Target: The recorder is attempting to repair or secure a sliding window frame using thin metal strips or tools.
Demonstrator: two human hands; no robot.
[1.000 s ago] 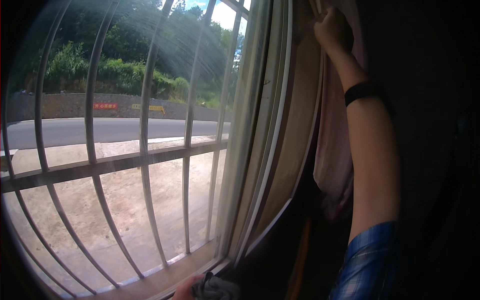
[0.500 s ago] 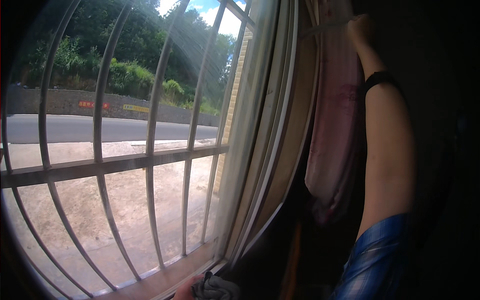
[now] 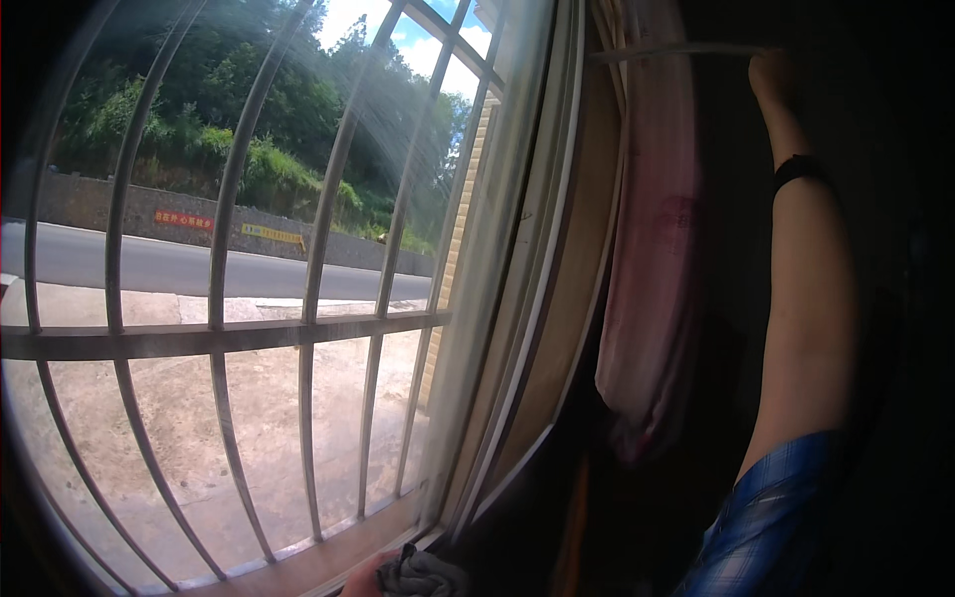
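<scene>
My right hand (image 3: 774, 75), at the end of a raised, outstretched arm, is closed on one end of a thin pale strip (image 3: 686, 48). Level and taut-looking, the strip crosses in front of a pinkish-purple curtain (image 3: 649, 249) bunched beside the window; it looks like a curtain tie. Its far end reaches the wall side of the curtain. At the lower edge only part of my left hand (image 3: 364, 579) shows, closed on a crumpled dark grey cloth (image 3: 423, 574) by the window sill.
A window with metal bars (image 3: 214, 341) fills the left, its frame (image 3: 517, 289) between glass and curtain. Outside are a road, a wall with banners and trees. A thin orange-brown upright thing (image 3: 575, 522) stands in the dark below the curtain.
My right hand has moved right, away from the curtain, and a longer stretch of the strip shows. The view has shifted slightly; my left hand still holds the cloth.
</scene>
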